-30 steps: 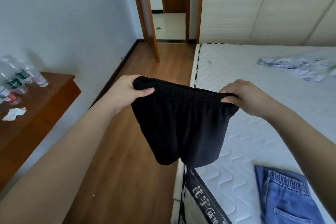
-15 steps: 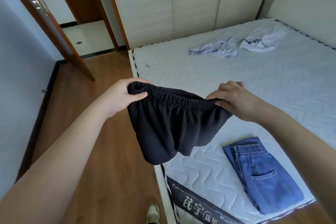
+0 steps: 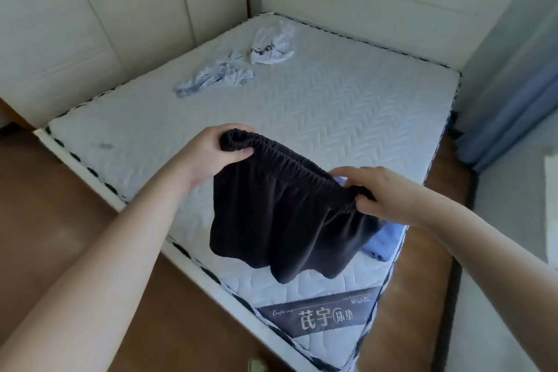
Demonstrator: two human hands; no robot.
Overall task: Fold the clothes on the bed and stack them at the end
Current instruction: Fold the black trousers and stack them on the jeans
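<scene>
Black shorts (image 3: 283, 220) hang betw. left hand (image 3: 208, 154), right hand (image 3: 383, 193) grips.

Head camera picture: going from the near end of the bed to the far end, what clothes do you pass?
Black shorts held up by both hands, then the crumpled pale blue garment, then the crumpled white garment farthest away.

Black shorts (image 3: 280, 220) hanging above mattress (image 3: 332, 106)

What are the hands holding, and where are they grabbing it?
Both the left hand and right hand grip the black shorts by the elastic waistband, one at each end.
</scene>
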